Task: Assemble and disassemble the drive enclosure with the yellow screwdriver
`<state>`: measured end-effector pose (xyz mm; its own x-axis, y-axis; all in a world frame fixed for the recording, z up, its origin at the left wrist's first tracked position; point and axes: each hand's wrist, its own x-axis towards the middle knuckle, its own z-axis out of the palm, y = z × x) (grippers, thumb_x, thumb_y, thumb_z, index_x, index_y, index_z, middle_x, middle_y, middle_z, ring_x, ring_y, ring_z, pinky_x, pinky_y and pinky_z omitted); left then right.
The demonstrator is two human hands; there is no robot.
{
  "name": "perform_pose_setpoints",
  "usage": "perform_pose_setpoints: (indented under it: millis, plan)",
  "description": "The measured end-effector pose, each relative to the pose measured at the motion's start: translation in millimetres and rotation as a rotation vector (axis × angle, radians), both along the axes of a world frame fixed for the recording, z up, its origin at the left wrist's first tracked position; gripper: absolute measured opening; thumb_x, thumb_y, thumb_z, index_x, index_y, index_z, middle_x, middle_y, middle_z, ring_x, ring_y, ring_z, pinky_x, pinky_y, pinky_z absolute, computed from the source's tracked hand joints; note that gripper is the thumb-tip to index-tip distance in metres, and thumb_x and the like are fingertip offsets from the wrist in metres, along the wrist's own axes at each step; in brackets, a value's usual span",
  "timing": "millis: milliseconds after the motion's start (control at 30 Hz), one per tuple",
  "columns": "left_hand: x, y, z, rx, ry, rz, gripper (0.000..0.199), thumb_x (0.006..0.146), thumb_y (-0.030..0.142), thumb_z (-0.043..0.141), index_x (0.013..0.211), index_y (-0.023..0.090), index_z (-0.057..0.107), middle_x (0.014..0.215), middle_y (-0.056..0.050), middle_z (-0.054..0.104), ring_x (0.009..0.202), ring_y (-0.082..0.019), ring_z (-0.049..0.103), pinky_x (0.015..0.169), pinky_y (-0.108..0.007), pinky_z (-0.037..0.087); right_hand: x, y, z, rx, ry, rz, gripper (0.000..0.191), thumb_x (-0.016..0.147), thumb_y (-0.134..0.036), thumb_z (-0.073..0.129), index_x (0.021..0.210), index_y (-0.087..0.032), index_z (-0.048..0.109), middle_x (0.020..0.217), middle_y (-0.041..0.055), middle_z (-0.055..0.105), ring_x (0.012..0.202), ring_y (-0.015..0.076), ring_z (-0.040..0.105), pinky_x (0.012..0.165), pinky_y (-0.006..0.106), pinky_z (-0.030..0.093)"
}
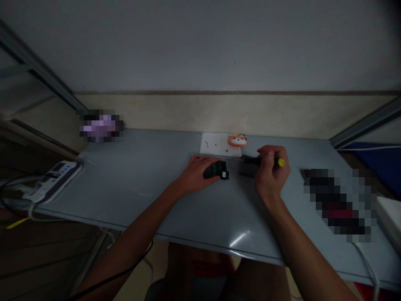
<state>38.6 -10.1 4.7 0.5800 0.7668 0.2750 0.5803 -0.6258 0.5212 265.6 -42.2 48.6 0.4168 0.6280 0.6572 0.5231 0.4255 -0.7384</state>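
My left hand (201,172) is closed around a small black device (215,169) on the table, its green circuit board exposed and a white label at its right end. In my right hand (272,173) is a screwdriver (250,160) with a black and yellow handle, held nearly level. Its thin shaft points left, the tip close to the device's upper right edge; I cannot tell whether they touch. Below the shaft lies a flat dark piece (247,169), partly behind my right hand. Several tiny dark screw-like bits rest on a white sheet (221,144) just beyond.
An orange and white animal-faced object (237,140) sits on the sheet's right end. A white power strip (58,180) with cables is at the table's left edge. Blurred-out items lie at the back left and right. The wall bounds the grey table (144,167) behind.
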Motion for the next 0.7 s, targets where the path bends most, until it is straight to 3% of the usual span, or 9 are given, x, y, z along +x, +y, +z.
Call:
perform_pose_setpoints:
  millis: [700]
  plan:
    - [0.8,0.6,3.7,-0.009,0.025,-0.018,0.049,0.096,0.045,0.073,0.140,0.031,0.059,0.140,-0.005,0.067,0.131,-0.027,0.059,0.117,-0.048,0.034,-3.4,0.4,1.3,-0.057,0.002,0.002,0.033,0.104,-0.047,0.049,0.091,-0.021,0.063,0.081,0.0010,0.063,0.075,0.0155,0.058,0.067,0.031,0.045]
